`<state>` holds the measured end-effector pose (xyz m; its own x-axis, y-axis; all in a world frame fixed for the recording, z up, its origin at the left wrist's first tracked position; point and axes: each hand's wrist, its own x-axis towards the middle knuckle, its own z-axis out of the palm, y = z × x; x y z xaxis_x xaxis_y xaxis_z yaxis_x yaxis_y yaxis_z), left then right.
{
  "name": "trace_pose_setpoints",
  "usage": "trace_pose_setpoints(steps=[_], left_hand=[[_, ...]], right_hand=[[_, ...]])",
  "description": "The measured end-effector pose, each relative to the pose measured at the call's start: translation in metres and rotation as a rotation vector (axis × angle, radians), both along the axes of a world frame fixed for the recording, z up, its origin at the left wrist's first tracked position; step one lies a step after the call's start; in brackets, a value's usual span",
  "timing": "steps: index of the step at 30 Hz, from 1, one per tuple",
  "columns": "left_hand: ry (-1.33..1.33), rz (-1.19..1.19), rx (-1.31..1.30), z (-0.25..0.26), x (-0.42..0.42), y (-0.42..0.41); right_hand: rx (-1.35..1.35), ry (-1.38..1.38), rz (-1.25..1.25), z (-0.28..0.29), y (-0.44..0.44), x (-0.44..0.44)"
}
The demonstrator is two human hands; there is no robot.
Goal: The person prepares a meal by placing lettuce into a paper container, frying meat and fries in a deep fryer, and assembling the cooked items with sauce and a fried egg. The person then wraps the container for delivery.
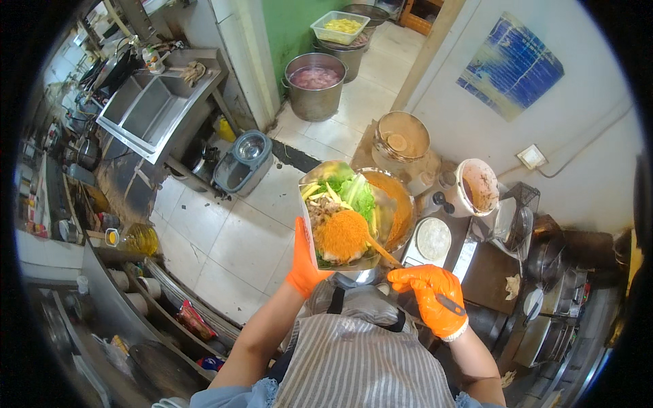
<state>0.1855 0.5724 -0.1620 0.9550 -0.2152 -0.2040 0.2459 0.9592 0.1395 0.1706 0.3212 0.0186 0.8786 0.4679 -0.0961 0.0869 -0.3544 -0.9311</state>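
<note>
My left hand (306, 262), in an orange glove, holds up a rectangular foil-lined container (309, 234) from its left side. Inside it lie green lettuce (358, 194), yellow strips and brownish pieces that look like meat. A ladle heaped with orange-red powder (343, 233) is over the food. My right hand (431, 296), also in an orange glove, grips the ladle's handle (382, 251). Behind the container sits a wide metal bowl (409, 204) holding more of the orange powder, partly covered by the container.
A digital scale (427, 242) with a round plate, a white bucket (477, 186) and a powdery tub (403, 137) stand to the right. Steel pots (315, 102) stand on the tiled floor ahead. A double steel sink (158, 115) and a grey plastic basin (242, 166) are at left.
</note>
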Motion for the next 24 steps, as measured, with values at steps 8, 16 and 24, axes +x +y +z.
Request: trace_pose_setpoints(steps=[8, 16, 24], left_hand=[[-0.018, -0.039, -0.200, 0.004, 0.004, -0.008], [-0.082, -0.030, -0.041, 0.027, -0.003, -0.008], [-0.115, -0.036, -0.039, 0.025, 0.003, -0.009]], right_hand=[[-0.059, -0.216, 0.093, -0.001, 0.018, 0.023], [-0.089, -0.129, -0.007, 0.014, -0.009, 0.015], [-0.166, -0.307, 0.116, 0.010, -0.020, 0.006]])
